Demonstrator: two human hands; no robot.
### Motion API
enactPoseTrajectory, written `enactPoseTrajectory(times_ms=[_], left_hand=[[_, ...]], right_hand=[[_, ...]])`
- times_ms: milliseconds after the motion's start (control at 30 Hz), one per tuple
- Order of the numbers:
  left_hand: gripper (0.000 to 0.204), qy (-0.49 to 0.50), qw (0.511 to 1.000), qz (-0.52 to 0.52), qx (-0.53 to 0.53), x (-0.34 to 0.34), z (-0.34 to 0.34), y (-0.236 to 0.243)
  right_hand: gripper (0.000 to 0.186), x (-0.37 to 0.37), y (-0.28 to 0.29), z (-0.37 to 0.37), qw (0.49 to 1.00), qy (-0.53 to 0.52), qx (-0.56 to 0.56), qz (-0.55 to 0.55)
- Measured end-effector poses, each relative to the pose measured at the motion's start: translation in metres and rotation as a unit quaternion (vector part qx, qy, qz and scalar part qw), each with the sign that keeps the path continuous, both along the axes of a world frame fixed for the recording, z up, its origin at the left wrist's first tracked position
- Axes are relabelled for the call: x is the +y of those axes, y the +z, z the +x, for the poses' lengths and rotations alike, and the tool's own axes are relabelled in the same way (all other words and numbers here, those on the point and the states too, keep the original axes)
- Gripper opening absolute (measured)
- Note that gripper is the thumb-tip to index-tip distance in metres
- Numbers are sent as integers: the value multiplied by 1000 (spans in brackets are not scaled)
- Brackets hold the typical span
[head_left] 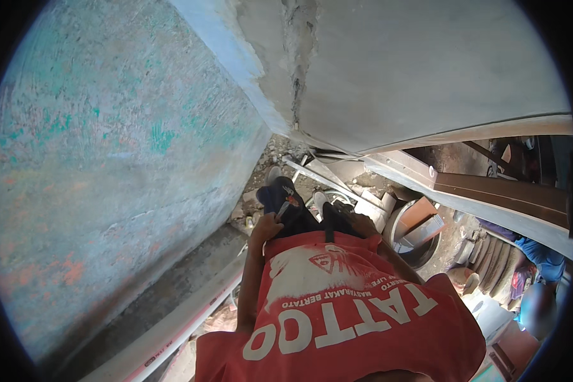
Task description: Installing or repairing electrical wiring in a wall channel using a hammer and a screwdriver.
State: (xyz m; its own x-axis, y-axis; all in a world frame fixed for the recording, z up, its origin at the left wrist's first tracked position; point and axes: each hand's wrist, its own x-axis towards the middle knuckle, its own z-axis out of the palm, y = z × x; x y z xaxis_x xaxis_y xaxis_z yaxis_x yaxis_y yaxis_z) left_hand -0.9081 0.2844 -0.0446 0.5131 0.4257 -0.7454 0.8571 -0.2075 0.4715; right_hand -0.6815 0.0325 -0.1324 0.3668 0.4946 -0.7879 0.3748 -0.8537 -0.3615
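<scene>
My left hand [266,227] is held low beside my left hip, its fingers closed. A slim grey tool [282,209] sticks out of it in front of my dark trousers; its exact kind is too small to tell. On the other side, my right hand [363,225] hangs by my right thigh with its fingers curled. Something dark [345,208] shows at its fingertips, but I cannot make it out against the trousers. My red shirt [356,305] fills the lower middle of the view.
A worn blue-green wall [121,146] rises on the left, meeting a grey plastered wall [426,70] with a vertical groove [297,70]. Rubble and wooden strips [325,178] lie around my feet. A round tub [398,229] holds boards. A white pipe [172,337] runs at lower left. At right, a person [538,309].
</scene>
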Motion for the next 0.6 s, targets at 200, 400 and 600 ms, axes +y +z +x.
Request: enactPoseTrajectory(times_ms=[200, 400, 600], left_hand=[[36, -310, 946, -19, 97, 78, 24, -83], [36, -397, 905, -54, 146, 124, 39, -84], [33, -355, 921, -73, 144, 153, 46, -106]], right_hand=[[29, 46, 2, -53, 970, -218, -105, 22], [25, 71, 32, -82, 938, -317, -127, 66], [26, 71, -4, -115, 963, -234, -64, 117]])
